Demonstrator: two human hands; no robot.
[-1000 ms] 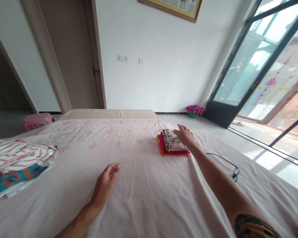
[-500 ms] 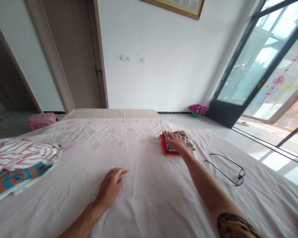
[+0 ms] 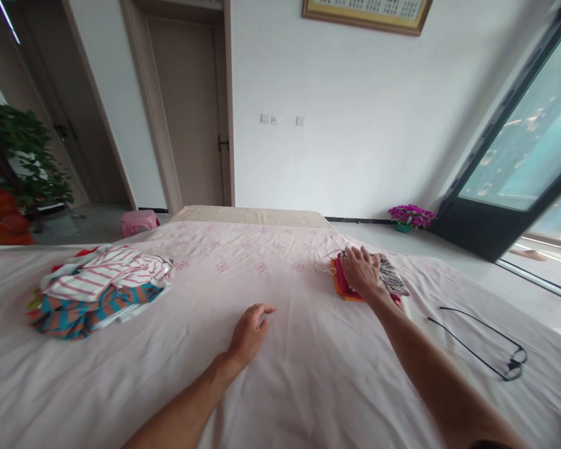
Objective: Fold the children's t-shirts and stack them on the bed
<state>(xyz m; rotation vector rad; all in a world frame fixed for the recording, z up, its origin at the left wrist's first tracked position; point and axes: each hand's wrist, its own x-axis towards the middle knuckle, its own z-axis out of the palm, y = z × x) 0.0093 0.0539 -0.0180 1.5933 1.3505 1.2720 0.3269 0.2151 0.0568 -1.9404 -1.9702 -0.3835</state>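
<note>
My right hand (image 3: 361, 272) lies flat, fingers spread, on a small stack of folded clothes (image 3: 389, 279): a black-and-white printed piece on top of pink and orange ones. My left hand (image 3: 251, 329) rests on the pale pink sheet (image 3: 280, 374) nearer to me, fingers loosely curled and holding nothing. A heap of unfolded clothes (image 3: 98, 290), red-and-white striped over teal-and-orange striped, sits far to the left of both hands.
A black cable (image 3: 484, 343) lies on the sheet to the right of my right arm. Beyond the bed are a pink stool (image 3: 139, 221), a door, a potted purple flower (image 3: 410, 217) and a glass sliding door at right. A green plant stands at far left.
The view has swung left, bringing the clothes heap and plant further into frame. My right hand slid from the stack's far edge onto its top. My left hand turned palm down.
</note>
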